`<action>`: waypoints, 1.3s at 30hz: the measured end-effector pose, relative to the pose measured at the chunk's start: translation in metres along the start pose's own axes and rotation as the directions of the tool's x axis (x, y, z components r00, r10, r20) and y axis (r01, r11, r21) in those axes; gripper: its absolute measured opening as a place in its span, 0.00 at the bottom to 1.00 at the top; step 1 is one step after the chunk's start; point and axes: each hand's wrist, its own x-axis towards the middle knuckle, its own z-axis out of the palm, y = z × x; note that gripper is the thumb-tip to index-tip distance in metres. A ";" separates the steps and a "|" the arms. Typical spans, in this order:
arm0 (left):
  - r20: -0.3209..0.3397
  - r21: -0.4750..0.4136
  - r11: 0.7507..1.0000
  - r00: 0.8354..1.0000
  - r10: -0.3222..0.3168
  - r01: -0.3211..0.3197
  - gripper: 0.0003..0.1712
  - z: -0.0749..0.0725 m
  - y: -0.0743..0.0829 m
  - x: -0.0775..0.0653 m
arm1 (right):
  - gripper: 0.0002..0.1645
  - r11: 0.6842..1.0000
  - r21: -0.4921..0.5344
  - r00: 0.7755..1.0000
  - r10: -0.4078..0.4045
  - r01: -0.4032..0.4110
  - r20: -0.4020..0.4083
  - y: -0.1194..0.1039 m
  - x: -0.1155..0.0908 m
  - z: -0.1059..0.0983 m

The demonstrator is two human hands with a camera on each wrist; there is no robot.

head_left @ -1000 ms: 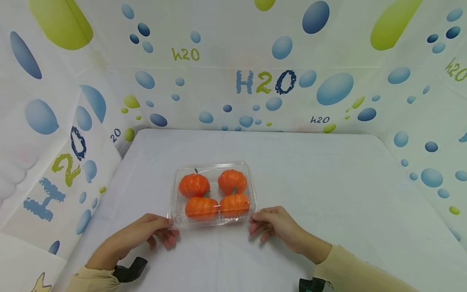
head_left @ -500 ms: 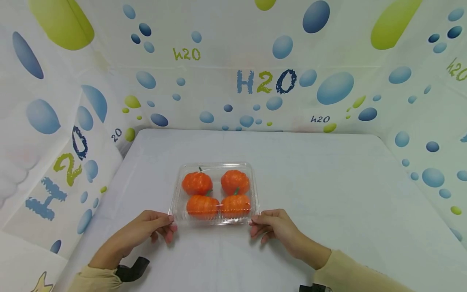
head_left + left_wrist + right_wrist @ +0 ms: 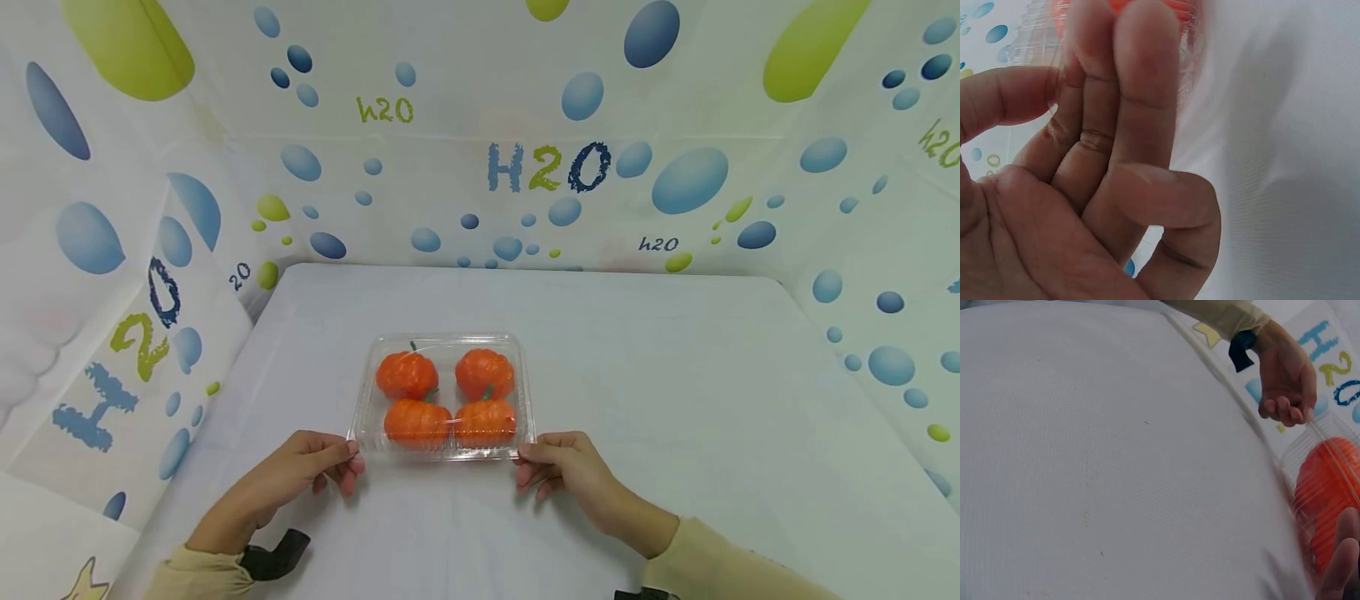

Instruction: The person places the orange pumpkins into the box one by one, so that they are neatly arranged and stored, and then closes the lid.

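A clear plastic clamshell box [image 3: 450, 337] is on the white-covered table, left of its middle, with several small orange pumpkins [image 3: 484, 374] with green stems inside. Its lid looks closed. My left hand [image 3: 315, 462] pinches the near left corner between thumb and forefinger; the left wrist view shows the thin plastic edge between thumb [image 3: 1010, 94] and fingers. At the near right corner, my right hand [image 3: 566, 467] pinches the rim, its other fingers loosely bent below. Only a few right fingertips [image 3: 1341, 562] show in the right wrist view. Whether the near edge is raised, I cannot tell.
The table's white cloth [image 3: 660, 375] extends right of and behind the box. Behind and at both sides hang white sheets [image 3: 465, 83] printed with blue and green drops and H2O lettering. Dark straps [image 3: 273, 556] sit at the wrists, by beige sleeves.
The box has shifted slightly to the right and straightened, both hands staying at its near corners. Over the last half second almost nothing has moved.
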 end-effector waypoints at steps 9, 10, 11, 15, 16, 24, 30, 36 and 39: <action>-0.017 -0.003 1.000 1.000 -0.017 0.017 0.23 0.002 0.001 0.000 | 0.15 1.000 -0.018 1.000 -0.016 0.015 -0.017 0.001 0.000 0.001; -0.018 -0.004 1.000 1.000 -0.019 0.019 0.23 0.002 0.001 0.000 | 0.14 1.000 -0.018 1.000 -0.016 0.015 -0.019 0.001 0.001 0.001; -0.019 -0.004 1.000 1.000 -0.020 0.019 0.23 0.002 0.001 0.000 | 0.14 1.000 -0.017 1.000 -0.015 0.015 -0.021 0.001 0.001 0.001; -0.020 -0.005 1.000 1.000 -0.021 0.021 0.23 0.002 0.001 -0.001 | 0.12 1.000 -0.011 0.999 -0.011 0.010 -0.036 0.002 0.001 0.002; -0.020 -0.005 1.000 1.000 -0.021 0.021 0.23 0.003 0.001 -0.001 | 0.11 1.000 -0.010 0.999 -0.010 0.009 -0.039 0.002 0.001 0.002; -0.026 0.010 1.000 1.000 -0.017 0.018 0.23 0.003 0.002 -0.001 | 0.11 1.000 -0.017 0.999 -0.017 0.016 -0.044 0.002 0.000 0.002; -0.028 0.021 1.000 1.000 -0.011 0.012 0.22 0.002 0.001 0.000 | 0.16 0.999 -0.028 0.999 -0.035 0.034 -0.035 0.004 0.000 0.003; -0.040 0.059 0.998 0.999 -0.034 0.036 0.21 0.001 0.003 0.000 | 0.20 0.996 -0.037 0.997 -0.077 0.076 -0.012 0.006 0.000 0.005; -0.063 0.104 0.993 0.997 -0.052 0.058 0.20 0.000 0.006 0.000 | 0.20 0.994 -0.059 0.996 -0.090 0.089 -0.006 0.005 -0.001 0.006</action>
